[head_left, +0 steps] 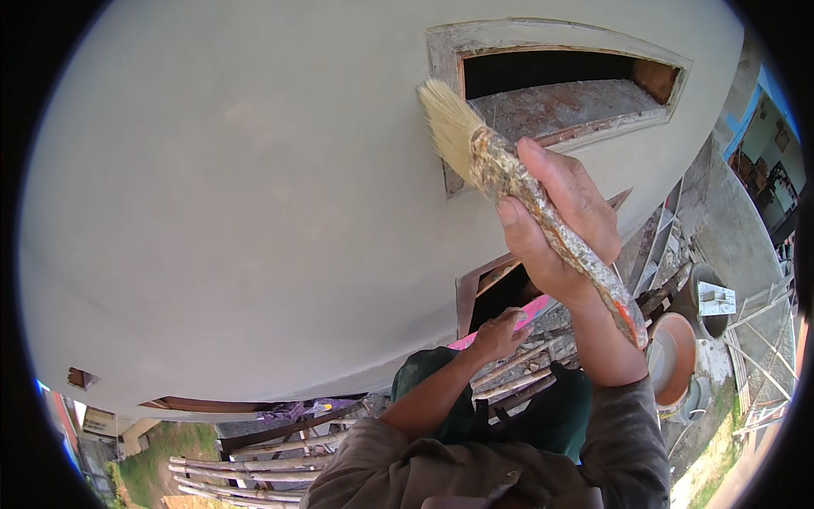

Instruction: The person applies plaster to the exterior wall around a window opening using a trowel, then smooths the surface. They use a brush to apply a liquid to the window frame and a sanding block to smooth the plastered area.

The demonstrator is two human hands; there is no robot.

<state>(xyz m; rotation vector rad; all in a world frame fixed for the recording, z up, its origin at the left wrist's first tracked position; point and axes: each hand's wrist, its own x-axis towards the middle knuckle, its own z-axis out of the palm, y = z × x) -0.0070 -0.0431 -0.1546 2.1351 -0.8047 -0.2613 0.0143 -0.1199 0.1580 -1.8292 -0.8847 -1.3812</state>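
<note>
My right hand grips a worn paintbrush by its long handle, which is crusted with paint and shows an orange-red patch near its end. The pale bristles point up and left, in front of the smooth grey wall, close to a framed opening. From this angle I cannot tell whether they touch the wall. Lower down, my left hand is closed, its fingers curled near a strip of pink material. Whatever those fingers may hold is hidden.
A second opening sits lower in the wall. Bamboo poles lie below on the left, with more between my legs. At the right stand an orange-brown basin, a dark bucket and a metal frame like a ladder.
</note>
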